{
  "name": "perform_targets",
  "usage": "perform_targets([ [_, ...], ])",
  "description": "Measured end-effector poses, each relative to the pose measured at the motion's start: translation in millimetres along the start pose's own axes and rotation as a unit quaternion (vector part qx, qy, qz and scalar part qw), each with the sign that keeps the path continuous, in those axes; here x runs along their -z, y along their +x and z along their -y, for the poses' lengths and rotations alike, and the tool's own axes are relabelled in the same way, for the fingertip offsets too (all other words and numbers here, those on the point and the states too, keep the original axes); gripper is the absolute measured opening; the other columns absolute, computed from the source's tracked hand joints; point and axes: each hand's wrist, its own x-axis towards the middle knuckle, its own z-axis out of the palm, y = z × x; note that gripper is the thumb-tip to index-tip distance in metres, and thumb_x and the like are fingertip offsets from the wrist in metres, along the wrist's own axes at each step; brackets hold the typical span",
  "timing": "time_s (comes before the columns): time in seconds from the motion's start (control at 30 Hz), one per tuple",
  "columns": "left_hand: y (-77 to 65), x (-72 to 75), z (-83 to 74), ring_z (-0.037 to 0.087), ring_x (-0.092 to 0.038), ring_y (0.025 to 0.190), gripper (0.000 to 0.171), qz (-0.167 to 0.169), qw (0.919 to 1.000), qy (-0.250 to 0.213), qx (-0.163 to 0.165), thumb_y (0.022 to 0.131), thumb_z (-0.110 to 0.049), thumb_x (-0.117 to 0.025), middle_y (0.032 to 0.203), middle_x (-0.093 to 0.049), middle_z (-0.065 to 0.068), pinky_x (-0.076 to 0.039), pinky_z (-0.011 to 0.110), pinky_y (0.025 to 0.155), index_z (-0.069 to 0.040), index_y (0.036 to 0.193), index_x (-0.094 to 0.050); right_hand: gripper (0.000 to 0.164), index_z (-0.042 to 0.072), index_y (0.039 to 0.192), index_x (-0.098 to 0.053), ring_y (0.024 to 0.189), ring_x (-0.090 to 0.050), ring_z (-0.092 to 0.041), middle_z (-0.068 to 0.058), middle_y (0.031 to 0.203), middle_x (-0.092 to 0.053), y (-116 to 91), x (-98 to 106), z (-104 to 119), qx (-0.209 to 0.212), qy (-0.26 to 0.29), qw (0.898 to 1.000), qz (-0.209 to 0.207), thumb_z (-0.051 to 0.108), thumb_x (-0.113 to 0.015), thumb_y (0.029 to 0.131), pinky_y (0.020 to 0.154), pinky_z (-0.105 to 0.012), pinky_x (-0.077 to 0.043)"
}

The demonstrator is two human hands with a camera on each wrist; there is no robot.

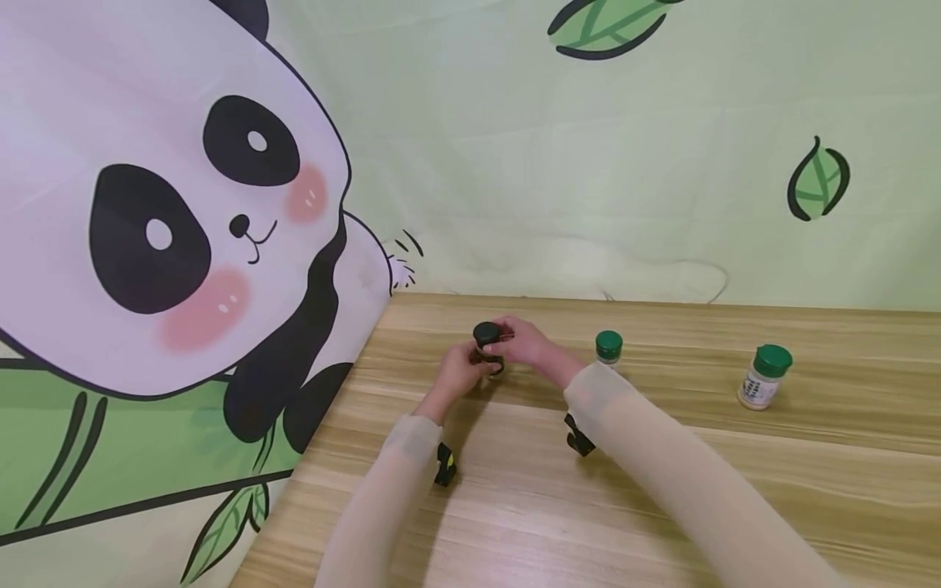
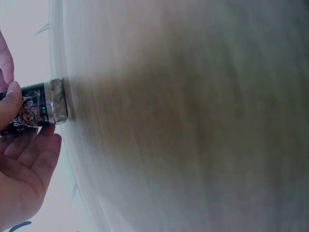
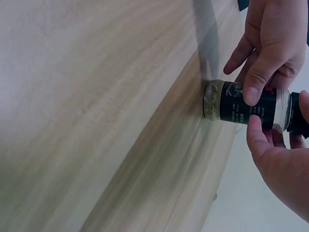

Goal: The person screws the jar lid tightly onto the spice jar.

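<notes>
A small spice jar (image 1: 486, 333) with a black cap and dark label stands upright at the back left of the table. In the wrist views its clear base reaches the tabletop. My left hand (image 1: 459, 372) holds the jar body from the left, thumb over the label (image 3: 241, 107) and fingers around the far side. My right hand (image 1: 524, 341) grips the upper part from the right. In the right wrist view, a fingertip of the right hand (image 3: 285, 169) touches the black cap (image 3: 298, 121) and another presses the label. The contents are hard to make out.
Two green-capped jars stand on the wooden table (image 1: 515, 506): one (image 1: 608, 346) partly behind the right forearm, one (image 1: 764, 377) farther right. Small black pieces (image 1: 579, 437) show beside both wrists. A panda-printed cloth (image 1: 515, 163) hangs along the back and left edges.
</notes>
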Motion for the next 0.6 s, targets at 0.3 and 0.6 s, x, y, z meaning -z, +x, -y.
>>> perform_targets([
  [0.3, -1.1, -0.7, 0.0, 0.032, -0.071, 0.099, 0.028, -0.004, 1.0, 0.006, -0.005, 0.091, -0.007, -0.075, 0.111, -0.075, 0.026, -0.055, 0.033, 0.083, 0.007, 0.114, -0.07, 0.059, -0.007, 0.148, -0.04, 0.137, -0.053, -0.04, -0.029, 0.147, -0.052, -4.2, -8.0, -1.2, 0.01, -0.003, 0.999, -0.039, 0.01, -0.067, 0.099, 0.105, -0.046, -0.054],
  [0.6, -1.5, 0.0, -2.1, 0.036, -0.072, 0.105, 0.03, -0.006, 1.0, 0.003, 0.0, 0.092, -0.007, -0.075, 0.114, -0.075, 0.026, -0.057, 0.044, 0.092, 0.007, 0.117, -0.07, 0.053, -0.01, 0.14, -0.046, 0.133, -0.055, -0.043, -0.032, 0.14, -0.056, -7.1, -19.8, -7.6, 0.046, 0.003, 0.993, -0.105, 0.007, -0.069, 0.095, 0.113, -0.048, -0.047],
])
